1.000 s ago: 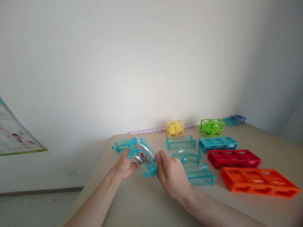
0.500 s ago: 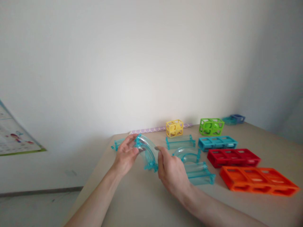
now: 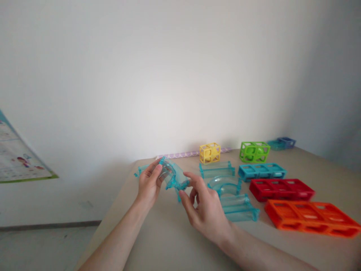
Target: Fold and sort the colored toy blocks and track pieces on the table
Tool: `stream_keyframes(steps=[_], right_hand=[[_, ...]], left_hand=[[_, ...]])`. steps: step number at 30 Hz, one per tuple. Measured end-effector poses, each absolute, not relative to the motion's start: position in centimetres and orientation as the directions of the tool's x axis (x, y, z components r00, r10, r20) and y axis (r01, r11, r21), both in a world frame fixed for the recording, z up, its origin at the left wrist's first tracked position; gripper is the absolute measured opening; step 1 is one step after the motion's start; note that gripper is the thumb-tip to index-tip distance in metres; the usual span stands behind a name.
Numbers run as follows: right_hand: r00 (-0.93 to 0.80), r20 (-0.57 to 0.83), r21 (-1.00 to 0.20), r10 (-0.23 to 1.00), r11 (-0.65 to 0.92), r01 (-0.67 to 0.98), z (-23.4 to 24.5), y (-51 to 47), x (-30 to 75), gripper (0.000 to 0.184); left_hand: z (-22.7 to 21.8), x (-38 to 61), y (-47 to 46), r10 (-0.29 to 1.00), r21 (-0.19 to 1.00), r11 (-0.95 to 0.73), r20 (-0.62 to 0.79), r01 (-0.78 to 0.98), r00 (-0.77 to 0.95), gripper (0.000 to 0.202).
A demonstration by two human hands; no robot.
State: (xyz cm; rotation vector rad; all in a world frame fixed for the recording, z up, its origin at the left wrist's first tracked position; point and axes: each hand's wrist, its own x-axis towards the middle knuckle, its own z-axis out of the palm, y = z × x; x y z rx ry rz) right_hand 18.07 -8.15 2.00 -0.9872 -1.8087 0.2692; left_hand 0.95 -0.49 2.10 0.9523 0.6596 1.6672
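My left hand (image 3: 148, 184) and my right hand (image 3: 203, 209) hold a clear teal curved tube piece (image 3: 172, 176) just above the beige table (image 3: 169, 241). Left fingers are wrapped round the tube's far end. Right thumb and forefinger pinch its near end, the other fingers loosely curled. Another teal piece (image 3: 140, 170) lies behind my left hand, mostly hidden.
To the right lie a straight teal tube (image 3: 216, 170), a curved one (image 3: 225, 184) and another straight one (image 3: 239, 210). Beyond them sit a blue frame (image 3: 261, 171), a red frame (image 3: 282, 189), an orange frame (image 3: 310, 218), a yellow cube (image 3: 210, 153) and a green block (image 3: 254, 151). The white wall stands behind.
The curved tube has been turned and lifted slightly away from me. My right hand shifted from a full grasp on its end to a fingertip pinch.
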Motion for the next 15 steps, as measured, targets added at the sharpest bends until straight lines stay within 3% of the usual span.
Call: stream_keyframes(steps=[15], right_hand=[[-0.139,0.735,-0.574,0.663,0.719,0.392,2.23,-8.54,17.97,0.025]], left_hand=[[1.74,0.89,-0.55,0.946,0.831,-0.308,0.319,-0.463,-0.057,0.036]])
